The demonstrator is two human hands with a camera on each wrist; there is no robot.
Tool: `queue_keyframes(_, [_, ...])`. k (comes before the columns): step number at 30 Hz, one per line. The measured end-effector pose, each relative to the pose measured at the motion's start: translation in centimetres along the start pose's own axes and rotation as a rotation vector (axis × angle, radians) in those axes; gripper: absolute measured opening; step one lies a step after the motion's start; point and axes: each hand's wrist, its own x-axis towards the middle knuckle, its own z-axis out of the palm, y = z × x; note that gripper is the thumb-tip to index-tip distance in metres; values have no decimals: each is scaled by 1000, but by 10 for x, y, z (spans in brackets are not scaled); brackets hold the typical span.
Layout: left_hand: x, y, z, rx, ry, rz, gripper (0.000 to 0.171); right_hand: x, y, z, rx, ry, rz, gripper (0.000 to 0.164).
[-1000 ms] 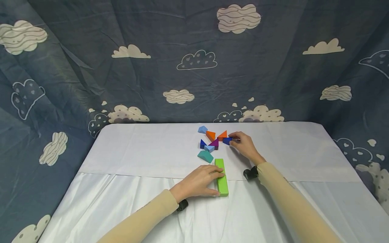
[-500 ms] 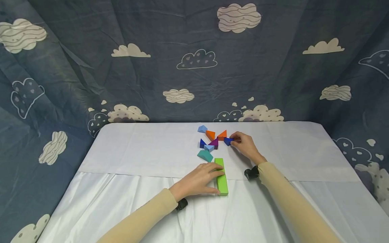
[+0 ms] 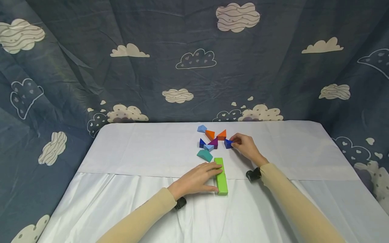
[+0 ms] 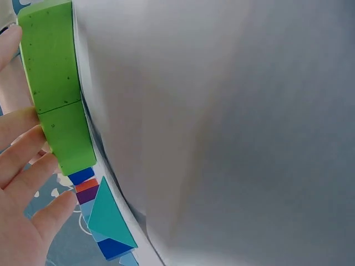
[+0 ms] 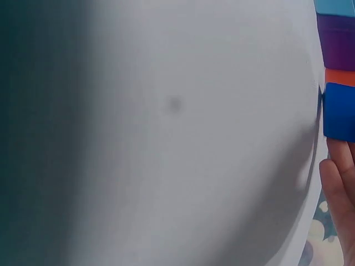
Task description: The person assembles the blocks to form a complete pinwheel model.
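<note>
Two bright green blocks (image 3: 221,177) lie end to end on the white-covered table, with a seam between them in the left wrist view. My left hand (image 3: 197,179) touches their left side, its fingers extended and the thumb near the closer end. Further off, my right hand (image 3: 247,146) pinches a dark blue triangular block (image 3: 228,144) between thumb and fingers. This block stands just right of an orange block (image 3: 222,135). In the right wrist view, the blue block (image 5: 339,112) shows at the right edge with fingertips below it.
Left of the right hand lie a second orange block (image 3: 209,135), a purple triangle (image 3: 214,143), a small dark blue block (image 3: 202,143) and a light blue triangle (image 3: 208,147). A teal block (image 3: 205,155) sits nearer; another light blue block (image 3: 202,128) is farthest. A cloud-patterned curtain (image 3: 146,77) hangs behind.
The right hand has shifted the dark blue block slightly right, away from the orange one, and turned it so a different face shows. The left hand has stayed by the green blocks.
</note>
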Motion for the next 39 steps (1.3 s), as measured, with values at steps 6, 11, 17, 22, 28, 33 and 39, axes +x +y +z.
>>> queue_keyframes(6, [0, 2, -3, -4, -18, -13, 65, -10, -5, 1, 10, -9, -33, 15])
queue_keyframes(11, [0, 3, -4, -7, -21, -18, 64, -18, -10, 4, 21, -19, -65, 14])
queue_keyframes(17, [0, 3, -5, -5, -21, -20, 64, -23, -15, 11, 36, -38, -112, 13])
queue_keyframes(22, [0, 3, -4, -1, -21, -19, 64, -26, -20, 16, 49, -63, -137, 13])
queue_keyframes(28, [0, 2, -3, -2, -21, -17, 64, -30, -27, 20, 59, -94, -142, 12])
queue_keyframes(33, [0, 2, -3, 0, -21, -15, 63, -32, -26, 22, 71, -118, -164, 11])
queue_keyframes(39, [0, 2, -3, 0, -20, -14, 63, -34, -26, 21, 72, -143, -156, 9])
